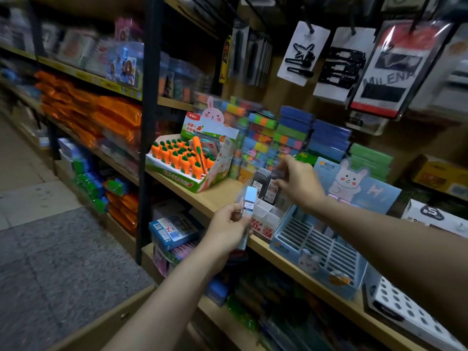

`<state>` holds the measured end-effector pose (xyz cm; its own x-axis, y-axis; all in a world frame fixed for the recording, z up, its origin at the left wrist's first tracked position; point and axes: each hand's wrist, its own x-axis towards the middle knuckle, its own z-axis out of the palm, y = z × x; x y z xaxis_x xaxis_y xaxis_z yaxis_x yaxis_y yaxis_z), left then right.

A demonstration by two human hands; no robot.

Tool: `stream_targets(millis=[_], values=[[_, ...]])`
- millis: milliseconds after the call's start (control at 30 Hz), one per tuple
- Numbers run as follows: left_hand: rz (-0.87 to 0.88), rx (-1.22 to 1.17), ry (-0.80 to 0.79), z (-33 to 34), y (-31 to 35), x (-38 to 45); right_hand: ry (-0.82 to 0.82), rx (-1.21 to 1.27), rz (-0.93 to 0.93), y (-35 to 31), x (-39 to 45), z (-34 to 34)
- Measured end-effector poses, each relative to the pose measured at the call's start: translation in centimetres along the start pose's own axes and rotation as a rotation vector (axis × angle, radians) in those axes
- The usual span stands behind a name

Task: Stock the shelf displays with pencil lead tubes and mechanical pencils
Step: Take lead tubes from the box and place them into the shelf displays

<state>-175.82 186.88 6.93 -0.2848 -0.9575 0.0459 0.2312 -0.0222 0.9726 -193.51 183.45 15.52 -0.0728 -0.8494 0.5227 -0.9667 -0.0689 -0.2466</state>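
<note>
My left hand [228, 228] grips a bunch of slim pencil lead tubes [247, 206] with pale blue caps, held upright in front of the wooden shelf [215, 196]. Just behind it stands a small white divided display box [266, 219] with red labels; dark lead tubes [266, 184] stand in its rear compartments. My right hand [297, 182] reaches over that box and pinches a dark tube [278, 174] at its top. To the right sits a pale blue bunny display tray [321, 252] with rows of slots.
An orange carrot-item display box [190, 160] stands on the shelf to the left. Stacked coloured erasers [268, 138] fill the back. Carded hair clips [304, 54] hang above. A black upright post [147, 127] divides the shelving. A cardboard box edge [106, 323] lies below my left arm.
</note>
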Motion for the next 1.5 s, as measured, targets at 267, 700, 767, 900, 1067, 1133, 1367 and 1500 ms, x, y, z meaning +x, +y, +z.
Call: stream_targets(millis=[267, 700, 767, 900, 1067, 1133, 1367, 1500], values=[[-0.03, 0.061, 0.002, -0.2, -1.5, -0.1, -0.023, -0.289, -0.097, 0.1, -0.9, 1.3], [0.217, 0.211, -0.16, 4.4, -1.6, -2.9, -0.181, 0.433, 0.1, -0.1, -10.1, -6.3], [0.337, 0.4, -0.176, 5.4, -1.7, -3.5, -0.125, 0.374, 0.115, 1.2, -10.4, -8.8], [0.569, 0.782, -0.308, 6.2, -2.9, -4.6, 0.126, 0.031, 0.075, 4.5, -10.4, -14.5], [0.654, 1.164, -0.314, 6.2, -6.0, -4.9, 0.187, -0.111, 0.098, 7.6, -10.8, -15.3], [0.675, 1.212, -0.296, 6.1, -6.6, -4.9, 0.177, -0.131, 0.096, 8.4, -10.7, -14.3], [0.727, 1.232, -0.274, 5.5, -6.6, -4.5, 0.057, -0.268, 0.086, 9.5, -9.8, -12.0], [0.719, 1.208, -0.277, 5.5, -6.8, -4.4, 0.049, -0.299, 0.063, 9.4, -10.2, -11.1]])
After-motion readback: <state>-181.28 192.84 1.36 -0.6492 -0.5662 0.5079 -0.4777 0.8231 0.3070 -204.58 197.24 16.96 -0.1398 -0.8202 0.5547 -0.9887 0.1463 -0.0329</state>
